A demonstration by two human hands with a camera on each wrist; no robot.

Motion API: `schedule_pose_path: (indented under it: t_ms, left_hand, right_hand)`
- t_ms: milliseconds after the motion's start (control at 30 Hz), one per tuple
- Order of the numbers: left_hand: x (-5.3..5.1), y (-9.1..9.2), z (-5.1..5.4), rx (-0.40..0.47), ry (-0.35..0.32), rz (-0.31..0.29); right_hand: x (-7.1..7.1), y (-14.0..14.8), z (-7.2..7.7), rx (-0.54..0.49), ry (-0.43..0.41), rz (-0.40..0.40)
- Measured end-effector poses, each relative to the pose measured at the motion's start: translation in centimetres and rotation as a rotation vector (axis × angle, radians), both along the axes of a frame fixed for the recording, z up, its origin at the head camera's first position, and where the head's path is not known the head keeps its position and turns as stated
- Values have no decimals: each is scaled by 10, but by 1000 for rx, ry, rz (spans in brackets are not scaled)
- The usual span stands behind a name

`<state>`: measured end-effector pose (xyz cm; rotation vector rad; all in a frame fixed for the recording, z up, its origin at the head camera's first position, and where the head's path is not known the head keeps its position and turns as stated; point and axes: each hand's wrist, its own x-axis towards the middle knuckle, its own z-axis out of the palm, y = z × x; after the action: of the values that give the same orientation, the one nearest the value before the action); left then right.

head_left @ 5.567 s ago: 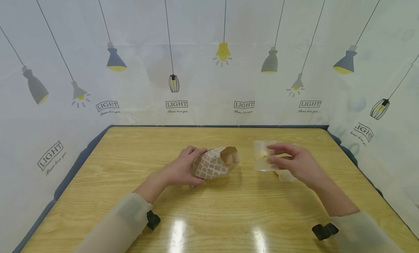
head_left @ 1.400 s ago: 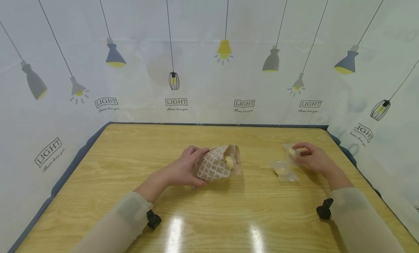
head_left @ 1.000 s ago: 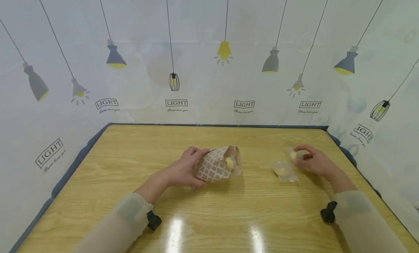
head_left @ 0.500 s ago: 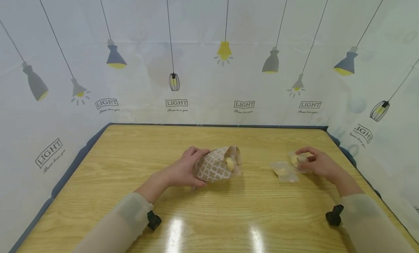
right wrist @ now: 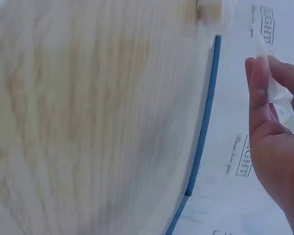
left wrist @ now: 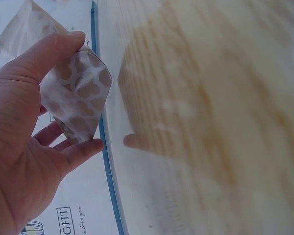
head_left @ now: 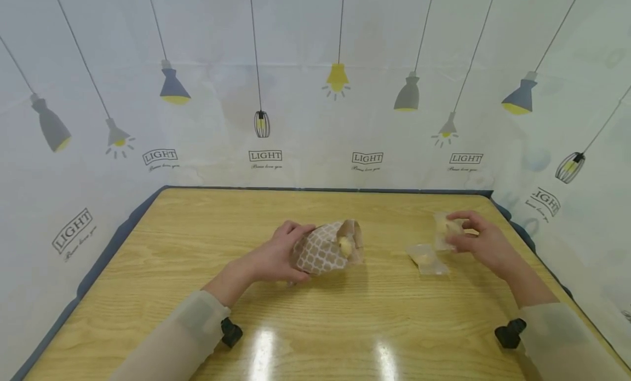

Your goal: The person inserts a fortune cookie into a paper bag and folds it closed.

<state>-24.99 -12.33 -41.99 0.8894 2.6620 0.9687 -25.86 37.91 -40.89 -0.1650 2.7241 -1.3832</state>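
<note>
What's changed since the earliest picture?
The right grip moved right, away from the brown-and-white patterned paper bag, and pinches a clear plastic packet there. A pale-yellow lump now shows in the bag's mouth. Unchanged: the left grip holding the bag.

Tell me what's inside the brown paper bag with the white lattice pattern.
One pale-yellow rounded piece shows at the open mouth of the white-latticed brown paper bag. Anything deeper is covered by the bag's walls, so I can't tell what else is inside.
</note>
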Motion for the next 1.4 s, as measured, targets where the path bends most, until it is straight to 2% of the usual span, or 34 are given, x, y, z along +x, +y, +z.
schedule_pose_path:
  t_ms: [300,567,800,1000,1400]
  left_hand:
    - [0,0,1,-15,4,4]
    - [0,0,0,-16,4,4]
    - [-1,-1,0,-11,13,4]
    - [0,-1,2,-6,13,7]
    - [0,-1,0,1,12,7]
  right_hand:
    - [16,-40,15,-80,53,61]
    - [25,-77,20,-38,93,94]
    - [33,-98,24,-125,114,134]
    - [38,-107,32,-176,95,171]
    - [37,-132,42,-237,56,228]
